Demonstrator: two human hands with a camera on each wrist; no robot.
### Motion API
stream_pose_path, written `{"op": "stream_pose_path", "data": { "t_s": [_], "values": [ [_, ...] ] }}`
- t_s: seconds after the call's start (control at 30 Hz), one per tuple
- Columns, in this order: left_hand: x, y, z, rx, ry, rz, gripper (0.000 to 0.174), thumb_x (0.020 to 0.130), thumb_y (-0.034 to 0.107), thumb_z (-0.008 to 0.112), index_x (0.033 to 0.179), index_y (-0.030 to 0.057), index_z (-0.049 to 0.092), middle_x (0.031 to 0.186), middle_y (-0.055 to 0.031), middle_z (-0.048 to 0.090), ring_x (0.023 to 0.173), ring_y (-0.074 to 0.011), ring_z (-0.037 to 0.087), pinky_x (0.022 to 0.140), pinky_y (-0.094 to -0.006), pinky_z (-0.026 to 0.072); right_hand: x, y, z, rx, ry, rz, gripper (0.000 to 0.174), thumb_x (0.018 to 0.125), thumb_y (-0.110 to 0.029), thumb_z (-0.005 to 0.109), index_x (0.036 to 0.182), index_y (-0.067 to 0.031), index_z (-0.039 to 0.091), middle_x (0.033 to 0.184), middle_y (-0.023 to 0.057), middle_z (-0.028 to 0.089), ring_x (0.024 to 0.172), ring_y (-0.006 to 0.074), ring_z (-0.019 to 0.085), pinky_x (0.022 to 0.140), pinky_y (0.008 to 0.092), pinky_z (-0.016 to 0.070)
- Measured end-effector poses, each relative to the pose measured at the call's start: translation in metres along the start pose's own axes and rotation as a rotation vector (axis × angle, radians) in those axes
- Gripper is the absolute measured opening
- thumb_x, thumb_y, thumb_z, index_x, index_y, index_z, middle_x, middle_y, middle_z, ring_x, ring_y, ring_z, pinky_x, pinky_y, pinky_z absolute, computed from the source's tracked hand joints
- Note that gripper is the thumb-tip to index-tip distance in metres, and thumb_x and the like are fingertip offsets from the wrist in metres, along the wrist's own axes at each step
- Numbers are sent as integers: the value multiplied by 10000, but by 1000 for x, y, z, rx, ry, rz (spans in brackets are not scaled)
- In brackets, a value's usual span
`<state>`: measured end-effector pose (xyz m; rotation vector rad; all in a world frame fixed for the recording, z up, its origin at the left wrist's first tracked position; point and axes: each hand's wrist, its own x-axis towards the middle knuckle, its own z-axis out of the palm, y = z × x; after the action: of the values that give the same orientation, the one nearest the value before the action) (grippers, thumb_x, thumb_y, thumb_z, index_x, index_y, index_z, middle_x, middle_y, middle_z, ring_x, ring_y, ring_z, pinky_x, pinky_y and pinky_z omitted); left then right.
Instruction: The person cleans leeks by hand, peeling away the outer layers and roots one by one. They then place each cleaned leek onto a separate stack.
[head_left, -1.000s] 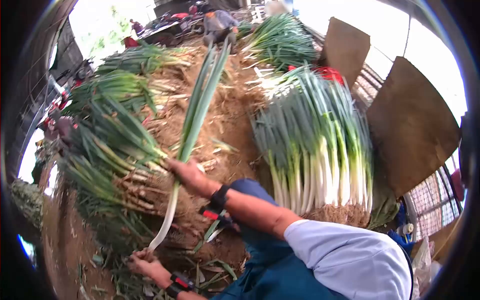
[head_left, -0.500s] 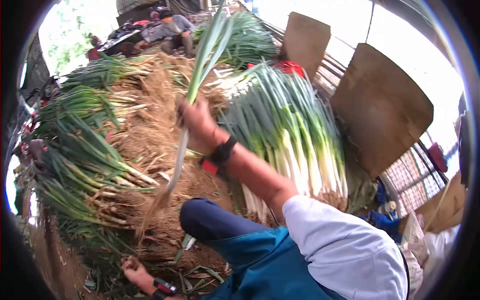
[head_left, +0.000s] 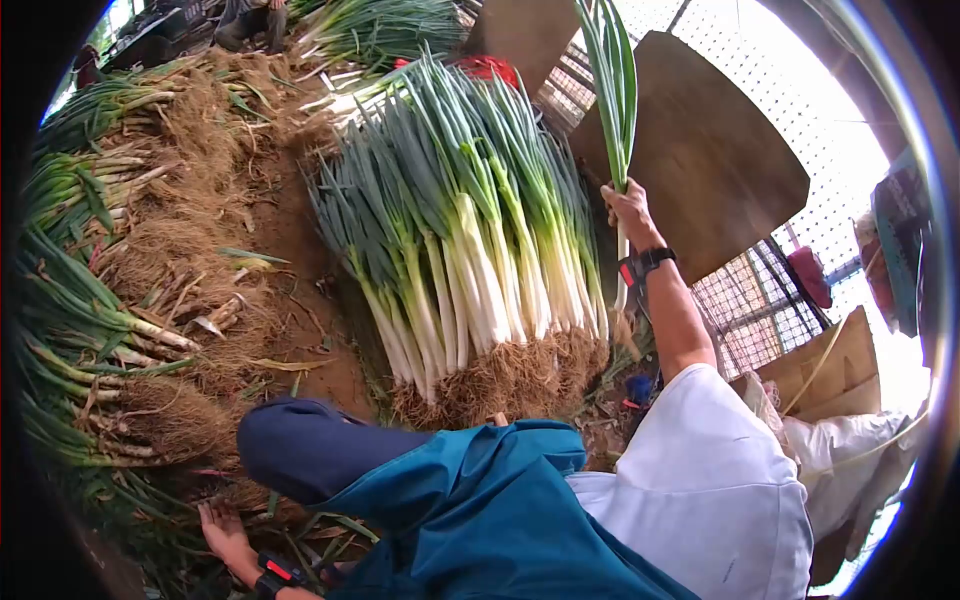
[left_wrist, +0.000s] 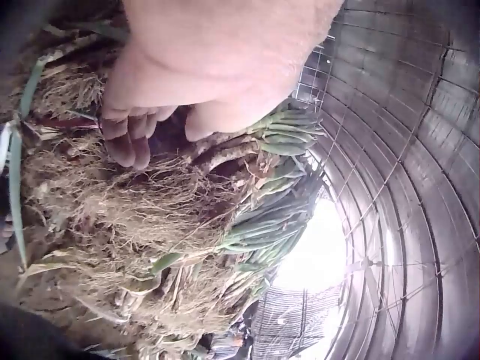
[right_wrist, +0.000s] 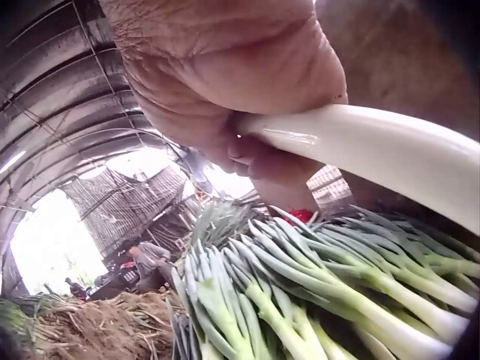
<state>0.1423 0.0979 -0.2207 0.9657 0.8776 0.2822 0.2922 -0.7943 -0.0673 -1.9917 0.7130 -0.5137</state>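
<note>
My right hand (head_left: 630,212) grips a single long green onion (head_left: 613,110) around its stem, held upright with leaves pointing up. In the right wrist view its white stalk (right_wrist: 375,146) runs out of the curled fingers. Just left of it stands a thick row of clean green onions (head_left: 480,250), white stems toward me and roots at the bottom. Low on the left, my left hand (head_left: 228,535) hangs with loosely bent fingers and holds nothing. The left wrist view shows that hand (left_wrist: 217,67) close over tangled brown roots (left_wrist: 135,202) of uncleaned onions.
Several heaps of rooted onions (head_left: 75,290) lie along the left. Another pile (head_left: 385,30) lies farther back. Brown boards (head_left: 700,150) lean at the right before a mesh wall. A person (right_wrist: 148,262) sits at the back. My bent knee (head_left: 300,450) is between the hands.
The right hand has carried the onion from the left heap across to the right side of the clean row. My left hand let go of its root end and stayed low left. The view turned right.
</note>
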Motion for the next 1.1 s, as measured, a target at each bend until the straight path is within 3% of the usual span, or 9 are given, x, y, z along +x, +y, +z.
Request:
{"op": "stream_pose_path", "data": {
  "t_s": [0.27,0.4,0.47,0.53,0.6,0.63,0.73,0.83,1.1],
  "values": [
    [-28,30,-18,76,32,8,482,960,345,597,1338,61,502,1215,-35,572,1074,-177,563,937,-336,454,31,130,103,-137,-84,-56,252,852,-162,701,1026,-21,585,660,44,543,462,150,509,408,343,441],
    [-53,37,-33,96,86,11,470,955,315,597,1337,59,505,1286,-64,556,1099,-218,566,954,-365,450,97,351,180,-638,-78,-470,522,876,-343,649,1279,-27,547,769,90,661,624,230,625,577,375,517],
    [-70,42,-40,125,37,19,477,953,302,590,1351,59,494,1316,-99,548,1126,-249,568,964,-384,455,83,342,148,202,-346,120,393,1047,-384,336,1335,-189,519,748,-52,501,601,88,443,537,248,397],
    [-111,53,-8,151,9,106,452,949,276,599,1331,54,501,1233,-141,596,1073,-287,614,904,-397,504,138,389,140,947,-1063,188,327,1043,-253,371,1323,-181,523,708,-59,478,596,56,469,530,233,412],
    [-118,62,-3,162,164,192,360,946,236,626,1240,51,533,1087,-124,637,882,-261,674,717,-358,559,81,274,141,-547,-208,-534,240,859,-208,580,1026,-51,651,734,106,618,678,274,615,630,412,509],
    [-124,67,-6,175,170,223,334,944,232,635,1211,54,541,1046,-112,642,830,-244,683,661,-343,564,73,225,144,-762,-138,-380,267,785,-195,596,969,-15,664,839,208,662,779,385,633,711,467,512],
    [-143,89,-1,252,212,315,282,968,236,606,1190,69,559,951,-69,658,742,-193,681,610,-310,556,60,116,177,-443,-105,-571,244,828,-172,570,951,15,669,785,214,663,757,370,650,706,424,503],
    [-156,100,-4,268,223,339,234,976,213,591,1159,68,581,937,-68,663,734,-183,680,607,-303,551,-7,-50,240,104,-542,-200,246,897,-172,586,991,39,672,753,73,637,631,115,608,525,266,480],
    [-157,63,7,379,169,361,183,969,159,530,919,13,629,667,-59,640,582,-118,569,567,-265,458,-171,-262,513,292,-1146,-439,339,909,-228,648,1093,56,666,887,66,685,710,126,633,633,264,535]
  ]
}}
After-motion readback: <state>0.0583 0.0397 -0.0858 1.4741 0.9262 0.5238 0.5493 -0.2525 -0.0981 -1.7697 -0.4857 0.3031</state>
